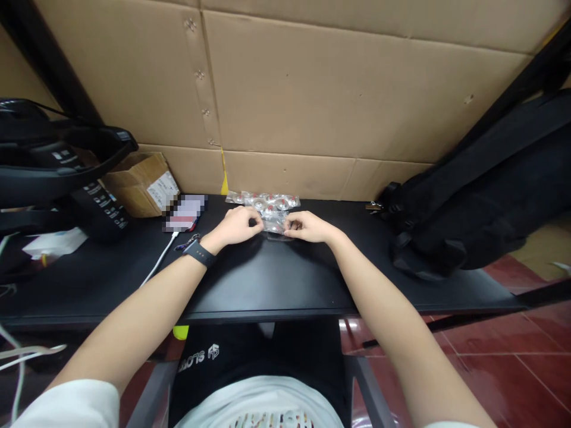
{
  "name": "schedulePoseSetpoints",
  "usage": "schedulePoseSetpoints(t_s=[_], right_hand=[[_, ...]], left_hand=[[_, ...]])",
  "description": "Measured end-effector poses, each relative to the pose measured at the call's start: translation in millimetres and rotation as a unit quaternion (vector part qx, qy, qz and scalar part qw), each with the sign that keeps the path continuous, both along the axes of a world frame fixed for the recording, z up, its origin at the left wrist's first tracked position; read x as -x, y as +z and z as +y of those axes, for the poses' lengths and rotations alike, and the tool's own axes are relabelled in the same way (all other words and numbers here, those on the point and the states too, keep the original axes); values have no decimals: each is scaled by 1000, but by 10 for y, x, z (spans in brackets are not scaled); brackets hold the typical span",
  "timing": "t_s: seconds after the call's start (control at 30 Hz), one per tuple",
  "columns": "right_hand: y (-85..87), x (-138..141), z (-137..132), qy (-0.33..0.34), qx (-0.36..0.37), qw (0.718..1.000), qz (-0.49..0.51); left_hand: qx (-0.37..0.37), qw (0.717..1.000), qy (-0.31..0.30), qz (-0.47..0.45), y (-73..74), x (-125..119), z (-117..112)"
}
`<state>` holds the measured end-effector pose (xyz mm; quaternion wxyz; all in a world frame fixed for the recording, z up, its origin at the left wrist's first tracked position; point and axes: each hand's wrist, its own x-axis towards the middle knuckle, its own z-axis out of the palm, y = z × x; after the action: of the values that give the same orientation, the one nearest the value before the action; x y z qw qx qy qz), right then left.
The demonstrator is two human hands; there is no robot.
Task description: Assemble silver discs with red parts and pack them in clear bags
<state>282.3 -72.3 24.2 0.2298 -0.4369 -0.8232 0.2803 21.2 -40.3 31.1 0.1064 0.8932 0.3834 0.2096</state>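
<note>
Between my two hands is a small clear plastic packet (273, 223) with something shiny inside that is too small to name. My left hand (238, 224), with a dark watch band (200, 253) on its wrist, pinches the packet's left edge between thumb and fingers. On the other side, my right hand (308, 226) has its fingertips closed on the right edge. Just behind lie several similar clear packets (282, 203) with red marks and round, silvery contents. They rest on the black table near the cardboard wall.
A phone (185, 213) on a white cable (159, 260) lies to the left, before a cardboard box (141, 184). Black headgear (62, 160) stands at far left. A black bag (486, 196) fills the right side. Behind the black table (276, 285) rises a cardboard wall (312, 89).
</note>
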Motion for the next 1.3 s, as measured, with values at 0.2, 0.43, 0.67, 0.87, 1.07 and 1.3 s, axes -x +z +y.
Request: schedulePoseSetpoints(t_s=[0.2, 0.43, 0.67, 0.87, 1.07, 1.3], right_hand=[[-109, 77, 37, -117, -73, 990, -28], [-72, 163, -3, -48, -177, 981, -70], [-38, 281, -103, -82, -123, 980, -132], [-41, 286, -81, -122, -95, 982, -109], [-70, 239, -51, -103, -74, 992, -18], [-217, 226, 48, -109, -68, 990, 51]], left_hand=[[-14, 995, 96, 22, -82, -41, 33], [-73, 997, 2, 17, -106, -17, 31], [0, 996, -70, 61, -73, -24, -28], [-20, 997, -37, 68, -121, -24, -2], [-32, 999, 42, 6, -107, -26, 10], [-9, 994, 79, -78, -7, -36, -46]])
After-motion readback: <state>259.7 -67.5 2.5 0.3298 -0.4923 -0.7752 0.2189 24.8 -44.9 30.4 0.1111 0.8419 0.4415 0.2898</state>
